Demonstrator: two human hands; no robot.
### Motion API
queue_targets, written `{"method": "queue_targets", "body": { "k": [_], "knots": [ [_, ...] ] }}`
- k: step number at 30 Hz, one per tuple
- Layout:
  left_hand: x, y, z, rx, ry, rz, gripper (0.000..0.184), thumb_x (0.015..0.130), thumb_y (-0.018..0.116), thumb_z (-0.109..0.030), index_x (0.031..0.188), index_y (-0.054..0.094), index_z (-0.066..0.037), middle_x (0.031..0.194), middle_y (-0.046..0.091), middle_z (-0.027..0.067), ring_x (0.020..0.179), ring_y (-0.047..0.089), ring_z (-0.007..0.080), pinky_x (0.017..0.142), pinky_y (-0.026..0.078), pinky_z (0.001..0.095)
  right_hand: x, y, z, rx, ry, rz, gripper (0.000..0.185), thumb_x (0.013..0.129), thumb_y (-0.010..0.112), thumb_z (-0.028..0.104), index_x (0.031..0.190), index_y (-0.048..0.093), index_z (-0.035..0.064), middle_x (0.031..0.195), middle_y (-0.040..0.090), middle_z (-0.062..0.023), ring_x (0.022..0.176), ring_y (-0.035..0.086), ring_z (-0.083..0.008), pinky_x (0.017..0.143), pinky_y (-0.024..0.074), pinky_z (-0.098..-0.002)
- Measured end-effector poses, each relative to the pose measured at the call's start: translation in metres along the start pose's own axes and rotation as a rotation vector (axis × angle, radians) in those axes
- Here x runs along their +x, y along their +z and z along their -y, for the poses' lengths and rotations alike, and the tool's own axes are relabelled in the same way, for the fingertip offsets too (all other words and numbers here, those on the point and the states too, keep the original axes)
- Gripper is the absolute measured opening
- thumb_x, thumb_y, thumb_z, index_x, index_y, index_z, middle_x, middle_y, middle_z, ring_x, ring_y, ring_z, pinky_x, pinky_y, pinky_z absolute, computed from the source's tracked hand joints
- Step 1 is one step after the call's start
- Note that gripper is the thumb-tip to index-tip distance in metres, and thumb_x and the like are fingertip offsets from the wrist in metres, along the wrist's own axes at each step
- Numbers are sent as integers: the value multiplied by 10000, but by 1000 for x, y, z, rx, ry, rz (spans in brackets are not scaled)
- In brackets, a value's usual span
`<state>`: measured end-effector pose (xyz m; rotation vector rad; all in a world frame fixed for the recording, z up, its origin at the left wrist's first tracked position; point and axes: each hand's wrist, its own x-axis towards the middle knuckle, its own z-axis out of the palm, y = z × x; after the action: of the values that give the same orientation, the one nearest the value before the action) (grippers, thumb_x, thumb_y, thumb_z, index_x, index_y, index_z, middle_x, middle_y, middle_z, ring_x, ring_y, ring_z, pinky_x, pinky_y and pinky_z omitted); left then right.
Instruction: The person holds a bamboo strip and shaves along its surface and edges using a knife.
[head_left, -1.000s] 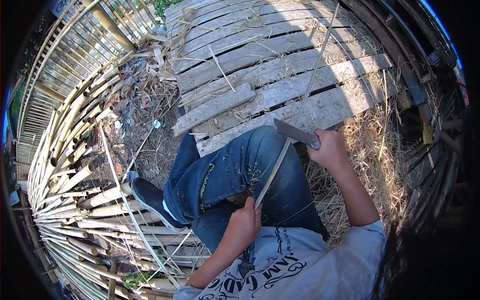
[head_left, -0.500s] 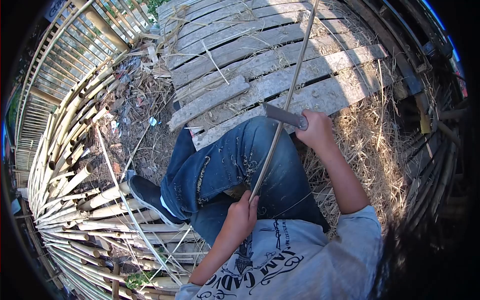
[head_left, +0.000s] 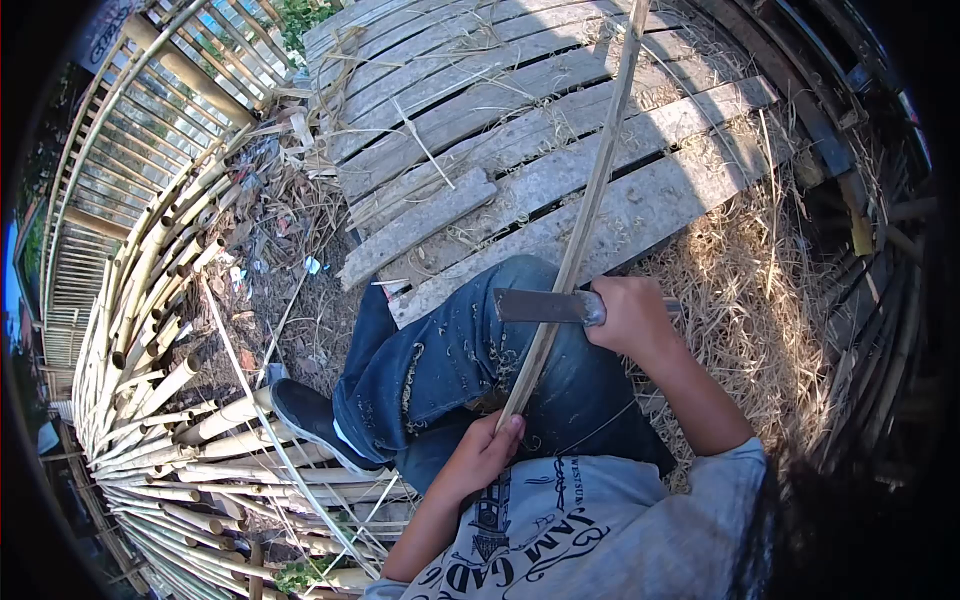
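My left hand [head_left: 483,452] is closed around the lower end of a long bamboo strip [head_left: 590,205], close to my shirt. From there the strip slants up and away over my bent knee [head_left: 525,275] and past the boards. My right hand [head_left: 636,318] grips the handle of a short, wide-bladed knife [head_left: 530,306]. Its blade points left and lies across the strip just above my thigh; blade and strip look to be touching. Small pale shavings cling to my jeans [head_left: 440,320].
Weathered wooden planks [head_left: 560,120] with a loose board [head_left: 420,228] on top spread ahead. Cut bamboo poles [head_left: 215,410] are piled at the left, below a bamboo fence [head_left: 150,120]. Dry shavings [head_left: 740,290] heap up on the right.
The knife has come down along the strip, a little nearer my body, and its blade has turned. A broader face of the strip now shows. My left hand still holds the lower end.
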<state>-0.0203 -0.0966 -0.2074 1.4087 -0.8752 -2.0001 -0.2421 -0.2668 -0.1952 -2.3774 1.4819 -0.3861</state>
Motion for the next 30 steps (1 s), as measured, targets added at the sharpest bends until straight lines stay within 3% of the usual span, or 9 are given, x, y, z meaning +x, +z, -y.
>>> {"method": "queue_targets", "body": {
  "k": [3,10,12,15,17,21,25,26,30],
  "knots": [
    [-2,11,-4,250,104,-152,337,1030,431,-295,848,503,-19,639,454,-28,567,414,57,505,360,240,17,0,-16,-18,-56,-44,218,609,721,222,692,592,68,648,629,-135,621,638,-341,584,507,-442],
    [-2,15,-5,238,89,-200,305,1018,447,-239,923,552,31,587,490,48,546,467,117,524,399,304,31,6,-27,-33,-65,-105,265,561,771,175,725,608,44,681,636,-148,665,639,-355,614,504,-426],
    [-5,14,-1,227,82,-168,336,1024,445,-287,845,521,-14,636,470,-19,572,421,67,521,377,256,37,6,-38,-93,131,-93,237,694,705,259,737,621,42,698,648,-158,679,647,-361,649,506,-445],
    [-27,16,6,347,130,-191,339,1025,443,-288,840,520,-15,642,460,-26,580,422,72,522,379,265,63,-41,-122,-195,739,-213,280,799,622,266,859,675,-2,812,672,-224,793,663,-375,721,518,-432],
    [-36,8,27,308,172,-117,341,1028,434,-281,827,518,-19,653,455,-28,592,430,79,528,386,276,48,-69,-132,-242,697,-239,278,800,619,259,816,654,-17,741,656,-211,743,661,-370,694,512,-434],
    [-19,3,32,-123,-29,80,308,1039,405,-296,838,463,-69,636,350,-49,554,334,56,474,303,225,12,-43,-82,226,534,-259,247,733,658,230,708,584,-5,573,575,-158,628,630,-355,601,479,-446],
    [3,2,0,-199,-115,150,351,1043,365,-360,814,412,-99,602,295,-59,482,259,49,411,231,223,-9,-11,-16,-41,51,-30,233,625,724,226,729,611,50,654,629,-131,662,641,-354,619,500,-446],
    [6,-6,5,-281,-146,222,349,1036,392,-369,833,447,-90,617,361,-49,498,311,41,420,299,216,-9,-3,-19,-26,81,-42,233,625,724,226,729,611,50,654,629,-131,662,641,-354,619,500,-446],
    [4,1,5,-171,-127,114,337,1037,394,-354,830,445,-93,609,365,-48,492,315,40,417,292,213,21,8,-39,-8,56,0,236,623,718,240,753,628,64,723,655,-143,727,652,-360,664,515,-448]
  ]
}}
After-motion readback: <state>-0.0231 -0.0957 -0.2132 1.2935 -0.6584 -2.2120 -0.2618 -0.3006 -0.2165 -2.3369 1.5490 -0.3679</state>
